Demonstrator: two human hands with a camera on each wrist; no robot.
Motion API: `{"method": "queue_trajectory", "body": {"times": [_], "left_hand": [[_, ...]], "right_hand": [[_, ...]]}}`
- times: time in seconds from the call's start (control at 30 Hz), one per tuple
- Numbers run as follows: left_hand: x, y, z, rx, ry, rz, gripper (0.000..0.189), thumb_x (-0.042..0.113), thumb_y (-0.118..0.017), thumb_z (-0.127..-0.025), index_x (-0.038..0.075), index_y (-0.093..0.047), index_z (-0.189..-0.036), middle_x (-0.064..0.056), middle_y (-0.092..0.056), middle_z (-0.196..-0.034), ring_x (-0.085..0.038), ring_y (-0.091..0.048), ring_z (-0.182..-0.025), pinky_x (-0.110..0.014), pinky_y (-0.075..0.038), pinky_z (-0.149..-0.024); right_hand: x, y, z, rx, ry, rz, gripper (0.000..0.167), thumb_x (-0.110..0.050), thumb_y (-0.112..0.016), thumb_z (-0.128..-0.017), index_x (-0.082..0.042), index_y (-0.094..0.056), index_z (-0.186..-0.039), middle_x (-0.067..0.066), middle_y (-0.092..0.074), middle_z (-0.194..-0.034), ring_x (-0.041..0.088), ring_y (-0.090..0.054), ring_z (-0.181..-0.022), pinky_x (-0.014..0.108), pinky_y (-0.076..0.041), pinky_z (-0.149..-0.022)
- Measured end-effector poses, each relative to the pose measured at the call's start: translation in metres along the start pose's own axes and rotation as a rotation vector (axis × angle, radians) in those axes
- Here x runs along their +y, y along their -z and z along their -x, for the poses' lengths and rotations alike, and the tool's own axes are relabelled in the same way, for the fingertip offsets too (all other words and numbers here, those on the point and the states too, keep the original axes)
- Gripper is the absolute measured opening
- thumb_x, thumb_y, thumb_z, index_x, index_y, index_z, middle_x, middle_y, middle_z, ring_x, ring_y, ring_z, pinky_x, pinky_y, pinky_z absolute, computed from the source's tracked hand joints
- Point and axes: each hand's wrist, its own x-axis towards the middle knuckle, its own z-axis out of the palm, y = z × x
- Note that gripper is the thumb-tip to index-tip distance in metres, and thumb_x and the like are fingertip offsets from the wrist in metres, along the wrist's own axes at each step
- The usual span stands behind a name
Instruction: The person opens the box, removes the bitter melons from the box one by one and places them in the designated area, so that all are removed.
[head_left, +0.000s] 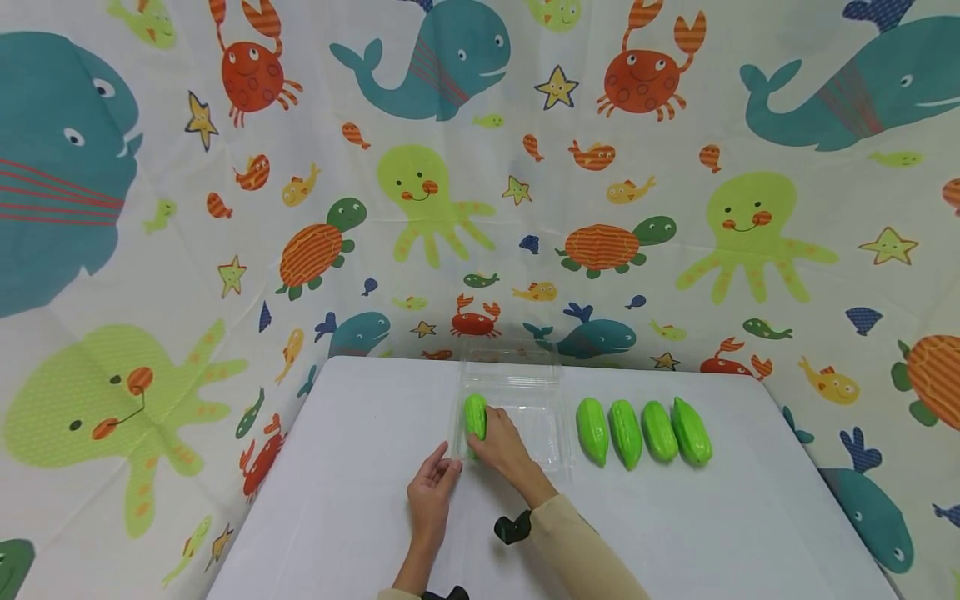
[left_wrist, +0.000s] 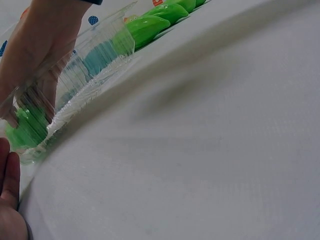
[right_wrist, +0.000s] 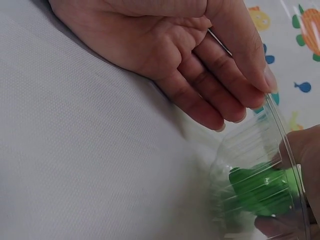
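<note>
My right hand reaches into the left side of a clear plastic clamshell box and grips a glossy green bitter melon. The melon lies lengthwise along the box's left wall, its near end partly covered by the fingers. At the box's front left corner is my left hand, thumb and fingertips around the rim, as the right wrist view shows. Through the ribbed clear wall, the left wrist view shows the melon under the right hand's fingers.
To the right of the box, several more green bitter melons lie side by side in a row. The box's lid stands folded back at the far table edge. A white table holds everything, with a sea-animal printed cloth behind.
</note>
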Motion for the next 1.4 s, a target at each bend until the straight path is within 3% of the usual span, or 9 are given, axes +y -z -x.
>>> {"method": "queue_trajectory", "body": {"times": [0.4,0.63,0.87,1.1,1.4], "left_hand": [[0.0,-0.002,0.0,0.006,0.005,0.027,0.046,0.003,-0.075,-0.088,-0.004,-0.062,-0.132,-0.009,-0.07,-0.093,-0.002,-0.067,-0.084,-0.013,-0.055,-0.076],[-0.002,0.0,0.001,0.001,-0.018,-0.007,0.045,0.004,-0.075,-0.088,-0.003,-0.063,-0.131,-0.013,-0.07,-0.093,-0.001,-0.066,-0.083,-0.012,-0.054,-0.076],[-0.001,-0.001,0.002,-0.007,-0.032,-0.008,0.046,0.006,-0.075,-0.088,-0.004,-0.062,-0.132,-0.016,-0.071,-0.095,0.0,-0.066,-0.084,-0.012,-0.055,-0.076],[-0.003,-0.001,0.0,-0.005,-0.04,-0.006,0.047,0.005,-0.075,-0.088,-0.005,-0.062,-0.132,-0.015,-0.071,-0.094,0.001,-0.067,-0.083,-0.011,-0.054,-0.076],[-0.003,0.0,-0.001,-0.008,-0.027,-0.014,0.046,0.006,-0.075,-0.088,-0.003,-0.062,-0.132,-0.017,-0.071,-0.095,0.0,-0.067,-0.083,-0.011,-0.054,-0.077]], "right_hand": [[0.002,0.004,0.002,-0.004,-0.026,0.01,0.053,-0.018,-0.071,-0.084,0.008,-0.057,-0.128,0.018,-0.061,-0.11,0.022,-0.056,-0.086,0.039,-0.052,-0.077],[0.006,0.008,0.005,0.056,0.01,0.017,0.056,-0.017,-0.071,-0.081,0.011,-0.057,-0.128,0.02,-0.063,-0.11,0.024,-0.058,-0.087,0.041,-0.053,-0.078],[0.01,0.012,0.006,0.066,0.017,0.001,0.051,-0.014,-0.071,-0.082,0.011,-0.059,-0.125,0.02,-0.064,-0.109,0.022,-0.058,-0.087,0.04,-0.052,-0.077],[0.016,0.015,0.005,0.103,0.052,0.004,0.04,-0.011,-0.071,-0.077,0.007,-0.064,-0.112,0.014,-0.064,-0.096,0.019,-0.055,-0.08,0.036,-0.049,-0.069],[0.019,0.023,0.005,0.101,0.038,-0.053,0.043,-0.009,-0.071,-0.079,0.007,-0.062,-0.119,0.016,-0.064,-0.103,0.021,-0.055,-0.086,0.038,-0.05,-0.074]]}}
